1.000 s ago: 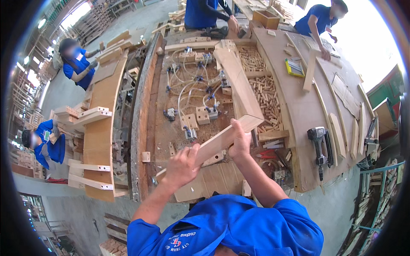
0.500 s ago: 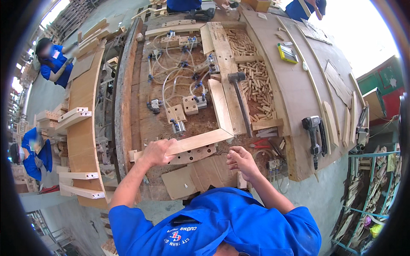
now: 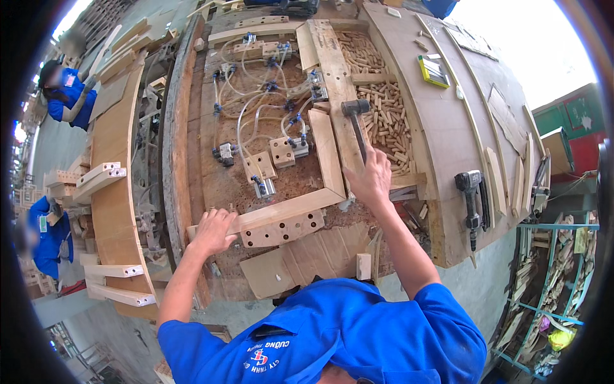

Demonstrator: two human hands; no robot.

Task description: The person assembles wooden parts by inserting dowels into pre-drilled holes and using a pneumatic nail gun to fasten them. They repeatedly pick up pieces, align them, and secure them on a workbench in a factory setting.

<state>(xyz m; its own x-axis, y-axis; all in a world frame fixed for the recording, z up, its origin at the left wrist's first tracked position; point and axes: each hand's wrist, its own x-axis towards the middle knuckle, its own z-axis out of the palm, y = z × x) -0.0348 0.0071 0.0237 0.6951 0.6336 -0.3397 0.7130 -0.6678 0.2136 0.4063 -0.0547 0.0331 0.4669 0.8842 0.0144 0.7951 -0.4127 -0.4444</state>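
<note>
My left hand (image 3: 216, 232) is closed over the left end of a pale wooden rail (image 3: 291, 211). At its right end this rail meets a second wooden piece (image 3: 327, 150) in a mitred corner. My right hand (image 3: 373, 177) has its fingers round the lower handle of a dark-headed hammer (image 3: 355, 109), thumb out to the left. The hammer lies on a wooden beam (image 3: 334, 77), its handle end hidden under my hand. In front of the rail sits a wooden block with dark holes (image 3: 283, 232). Clear air tubes and small clamp cylinders (image 3: 281, 152) lie inside the frame.
Wooden dowels (image 3: 388, 125) fill a compartment right of the beam. A cordless drill (image 3: 470, 201) and a yellow-edged box (image 3: 434, 71) lie on the right-hand board. Cardboard (image 3: 307, 259) is by the near edge. Two people in blue (image 3: 70, 96) are at the left.
My right hand has moved up and forward from the near edge onto the hammer handle. My left hand has slid left along the rail. The view has shifted slightly.
</note>
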